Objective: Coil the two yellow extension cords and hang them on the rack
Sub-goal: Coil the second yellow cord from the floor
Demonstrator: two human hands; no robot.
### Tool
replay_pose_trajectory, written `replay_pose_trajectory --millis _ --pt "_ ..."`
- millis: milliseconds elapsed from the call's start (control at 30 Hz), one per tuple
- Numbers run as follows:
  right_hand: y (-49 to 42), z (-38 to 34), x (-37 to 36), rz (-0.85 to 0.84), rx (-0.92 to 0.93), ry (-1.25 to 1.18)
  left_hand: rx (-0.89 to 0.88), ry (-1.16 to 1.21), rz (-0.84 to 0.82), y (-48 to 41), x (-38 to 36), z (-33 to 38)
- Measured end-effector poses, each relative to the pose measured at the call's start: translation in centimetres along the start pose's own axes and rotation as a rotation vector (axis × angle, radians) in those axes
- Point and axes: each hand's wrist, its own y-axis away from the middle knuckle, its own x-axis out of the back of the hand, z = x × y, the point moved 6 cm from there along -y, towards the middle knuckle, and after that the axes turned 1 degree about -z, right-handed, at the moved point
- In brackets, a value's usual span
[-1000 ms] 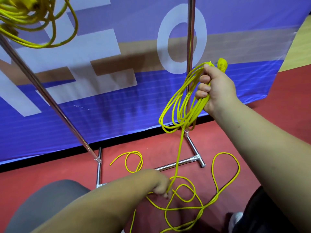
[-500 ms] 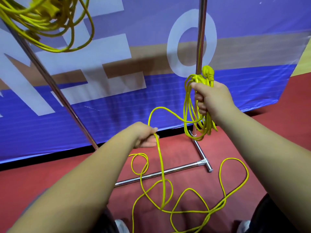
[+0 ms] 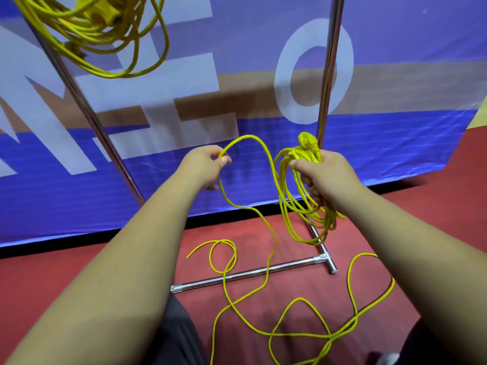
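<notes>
My right hand [image 3: 322, 175] grips a bundle of several loops of a yellow extension cord [image 3: 303, 206], its plug [image 3: 307, 142] sticking up above my fingers. My left hand [image 3: 208, 164] pinches the same cord a short way along, and an arch of cord runs between the two hands. The cord's loose length [image 3: 297, 333] lies in curls on the red floor below. A second yellow cord [image 3: 105, 35], coiled, hangs from the metal rack [image 3: 87, 111] at the top left.
The rack's right upright [image 3: 329, 75] stands just behind my right hand, and its base bar [image 3: 250, 275] crosses the floor under the loose cord. A blue and white banner [image 3: 395, 75] closes off the back. My knees show at the bottom.
My left hand has risen from the floor to chest height, drawing cord up with it and toward my right hand. The right hand dropped slightly with its loops.
</notes>
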Motion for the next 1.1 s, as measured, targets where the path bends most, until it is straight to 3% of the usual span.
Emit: replay_pose_trajectory --millis 133,267,333,400,533,633,800,900,1100 --pt "0.0 0.7 0.4 -0.033 -0.012 -0.012 0.232 0.292 -0.123 -0.1 -0.2 -1.8" --pt "0.0 1.1 0.3 -0.098 -0.034 0.009 0.387 0.596 -0.117 -0.6 0.1 -2.9" --pt "-0.2 1.4 0.2 -0.12 -0.044 0.021 0.349 0.68 -0.067 -0.7 0.2 -2.7" --pt "-0.2 1.7 0.0 -0.117 -0.053 0.04 0.323 0.62 -0.075 -0.5 0.2 -2.5" --pt "-0.8 3.0 0.2 0.016 -0.11 0.027 0.235 0.372 -0.257 -0.2 -0.4 -1.6" --pt "-1.5 4.0 1.2 0.139 -0.153 0.087 0.164 0.384 -0.352 0.0 -0.7 -0.4" --pt "-2.1 4.7 2.4 0.21 -0.145 0.072 -0.187 0.381 -0.616 2.0 -1.3 2.1" --pt "-1.9 3.9 2.2 0.131 -0.092 0.101 -0.266 0.512 -0.684 2.8 -1.6 3.1" --pt "0.5 2.5 -2.3 -0.274 -0.162 -0.084 -0.298 0.439 -0.496 1.7 -3.6 3.3"
